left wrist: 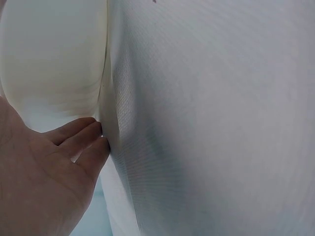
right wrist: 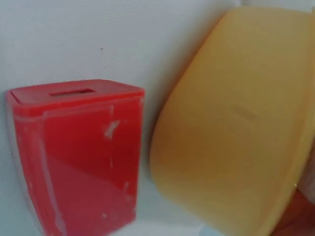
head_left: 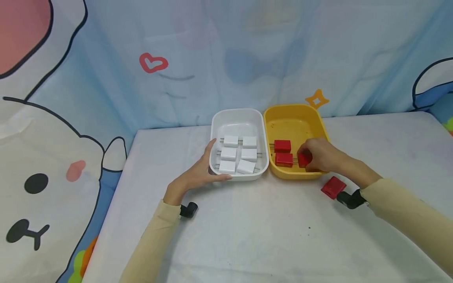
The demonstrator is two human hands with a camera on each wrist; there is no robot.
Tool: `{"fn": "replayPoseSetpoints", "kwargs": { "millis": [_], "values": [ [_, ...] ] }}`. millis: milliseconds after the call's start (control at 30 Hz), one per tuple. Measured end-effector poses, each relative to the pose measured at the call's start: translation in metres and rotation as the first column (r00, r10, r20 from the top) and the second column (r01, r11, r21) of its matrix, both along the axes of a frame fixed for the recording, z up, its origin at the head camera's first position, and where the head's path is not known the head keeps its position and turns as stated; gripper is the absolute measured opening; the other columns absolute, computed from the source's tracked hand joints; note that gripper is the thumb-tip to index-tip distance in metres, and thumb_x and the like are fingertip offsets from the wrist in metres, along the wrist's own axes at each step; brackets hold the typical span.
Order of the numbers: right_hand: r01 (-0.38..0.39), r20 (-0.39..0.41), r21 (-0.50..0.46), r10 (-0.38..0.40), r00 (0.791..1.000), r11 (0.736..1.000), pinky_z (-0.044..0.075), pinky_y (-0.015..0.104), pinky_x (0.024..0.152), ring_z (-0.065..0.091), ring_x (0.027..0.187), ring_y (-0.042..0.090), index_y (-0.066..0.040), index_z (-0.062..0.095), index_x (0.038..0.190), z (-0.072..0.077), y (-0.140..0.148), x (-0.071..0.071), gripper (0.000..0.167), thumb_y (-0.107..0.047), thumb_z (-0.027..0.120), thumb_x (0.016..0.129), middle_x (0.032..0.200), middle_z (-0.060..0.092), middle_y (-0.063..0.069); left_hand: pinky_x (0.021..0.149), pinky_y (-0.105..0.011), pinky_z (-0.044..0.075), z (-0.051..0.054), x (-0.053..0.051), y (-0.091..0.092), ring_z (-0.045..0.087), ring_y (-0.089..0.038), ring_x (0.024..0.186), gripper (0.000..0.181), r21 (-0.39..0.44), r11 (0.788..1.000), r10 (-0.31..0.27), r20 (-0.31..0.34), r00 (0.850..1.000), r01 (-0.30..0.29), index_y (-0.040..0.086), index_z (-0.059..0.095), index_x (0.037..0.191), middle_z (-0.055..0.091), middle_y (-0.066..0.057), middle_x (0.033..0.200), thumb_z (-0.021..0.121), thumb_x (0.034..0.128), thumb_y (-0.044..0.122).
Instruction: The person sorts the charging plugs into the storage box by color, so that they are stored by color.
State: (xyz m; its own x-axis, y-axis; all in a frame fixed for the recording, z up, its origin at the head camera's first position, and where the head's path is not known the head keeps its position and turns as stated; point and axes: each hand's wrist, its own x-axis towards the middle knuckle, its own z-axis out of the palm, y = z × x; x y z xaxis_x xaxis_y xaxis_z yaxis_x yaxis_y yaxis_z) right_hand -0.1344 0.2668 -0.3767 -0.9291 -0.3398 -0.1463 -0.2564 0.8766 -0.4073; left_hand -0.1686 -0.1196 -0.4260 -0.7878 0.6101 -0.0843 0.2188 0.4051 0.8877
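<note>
My left hand rests against the left side and front corner of a white tray, its fingers extended and the thumb along the front. In the left wrist view, the fingertips of that hand touch the bottom edge of the tray wall. Several white charger plugs lie in rows inside. Over the front right of a yellow tray, my right hand pinches a red charger plug, partly hidden by the fingers. Two other red charger plugs lie in the yellow tray.
Another red charger plug lies on the white-covered table, below the right wrist; its port slot shows in the right wrist view. Both trays stand side by side against a blue printed curtain at the back.
</note>
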Motion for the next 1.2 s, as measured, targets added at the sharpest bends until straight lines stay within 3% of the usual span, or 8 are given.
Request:
{"fn": "replayPoseSetpoints", "kwargs": {
  "millis": [100,267,400,500,700,867,1000,1200],
  "values": [
    [0.021,-0.016,-0.009,-0.021,1.0,1.0,0.06,0.05,0.084,0.062,0.096,0.034,0.013,0.07,0.117,0.007,0.004,0.005,0.045,0.003,0.089,0.077,0.105,0.069,0.02,0.125,-0.052,0.02,0.0,0.0,0.001,0.02,-0.022,0.156,0.124,-0.004,1.0,-0.002,0.002,1.0,0.003,0.022,-0.009,0.168,0.015,-0.006,0.172,0.085,0.0879,0.031],
    [0.098,-0.057,-0.016,-0.099,0.993,0.995,0.059,0.055,0.087,0.061,0.106,0.042,0.009,0.068,0.125,0.033,0.016,0.021,0.05,-0.002,0.089,0.081,0.115,0.066,0.025,0.125,-0.051,0.02,0.0,-0.002,0.003,0.02,-0.02,0.156,0.123,0.007,1.0,-0.019,-0.014,1.0,0.019,0.02,-0.007,0.168,0.017,-0.007,0.172,0.085,0.0881,0.029],
    [0.106,-0.147,-0.018,-0.108,0.983,0.994,0.058,0.058,0.088,0.063,0.108,0.046,0.007,0.069,0.125,0.05,0.03,0.041,0.051,-0.002,0.091,0.079,0.116,0.066,0.025,0.125,-0.051,0.02,0.0,-0.003,0.001,0.024,-0.022,0.154,0.123,0.01,1.0,-0.024,-0.023,0.999,0.024,0.02,-0.006,0.168,0.022,-0.007,0.169,0.087,0.0869,0.027],
    [0.096,-0.209,-0.012,-0.097,0.973,0.995,0.059,0.055,0.083,0.066,0.105,0.047,0.006,0.072,0.12,0.053,0.04,0.056,0.051,0.0,0.093,0.074,0.113,0.069,0.023,0.125,-0.052,0.02,0.0,-0.003,-0.001,0.023,-0.023,0.155,0.124,-0.012,1.0,-0.016,-0.018,1.0,0.016,0.021,-0.007,0.168,0.021,-0.008,0.17,0.087,0.0868,0.029],
    [0.047,-0.173,-0.013,-0.048,0.984,0.999,0.062,0.045,0.078,0.07,0.1,0.039,0.0,0.076,0.113,0.038,0.055,0.077,0.048,-0.002,0.097,0.07,0.107,0.073,0.011,0.125,-0.052,0.019,0.0,-0.003,-0.002,0.021,-0.023,0.156,0.124,-0.031,0.999,-0.022,-0.025,0.999,0.021,0.021,-0.007,0.168,0.019,-0.008,0.171,0.086,0.0872,0.031],
    [-0.096,-0.142,-0.003,0.094,0.985,0.995,0.063,0.038,0.079,0.069,0.101,0.027,-0.013,0.079,0.112,0.018,0.061,0.085,0.049,-0.004,0.098,0.067,0.111,0.072,-0.003,0.125,-0.052,0.019,0.001,-0.003,-0.003,0.02,-0.022,0.156,0.122,-0.026,0.999,-0.02,-0.025,0.999,0.019,0.022,-0.007,0.168,0.019,-0.007,0.171,0.086,0.0879,0.029],
    [-0.18,-0.101,-0.017,0.177,0.979,0.984,0.062,0.039,0.082,0.069,0.106,0.027,-0.015,0.078,0.117,0.004,0.062,0.085,0.052,-0.002,0.096,0.07,0.117,0.072,-0.003,0.125,-0.052,0.018,0.001,-0.003,-0.003,0.019,-0.022,0.156,0.122,-0.03,0.999,-0.018,-0.02,1.0,0.018,0.022,-0.007,0.168,0.018,-0.007,0.171,0.085,0.0883,0.03],
    [-0.203,-0.025,0.03,0.204,0.979,0.979,0.061,0.038,0.083,0.067,0.105,0.026,-0.012,0.077,0.115,-0.012,0.062,0.085,0.049,-0.001,0.095,0.071,0.118,0.071,0.002,0.125,-0.05,0.02,0.0,-0.003,-0.001,0.023,-0.02,0.154,0.122,-0.014,1.0,-0.027,-0.029,0.999,0.026,0.022,-0.006,0.168,0.022,-0.007,0.17,0.086,0.0881,0.03]
  ]
}}
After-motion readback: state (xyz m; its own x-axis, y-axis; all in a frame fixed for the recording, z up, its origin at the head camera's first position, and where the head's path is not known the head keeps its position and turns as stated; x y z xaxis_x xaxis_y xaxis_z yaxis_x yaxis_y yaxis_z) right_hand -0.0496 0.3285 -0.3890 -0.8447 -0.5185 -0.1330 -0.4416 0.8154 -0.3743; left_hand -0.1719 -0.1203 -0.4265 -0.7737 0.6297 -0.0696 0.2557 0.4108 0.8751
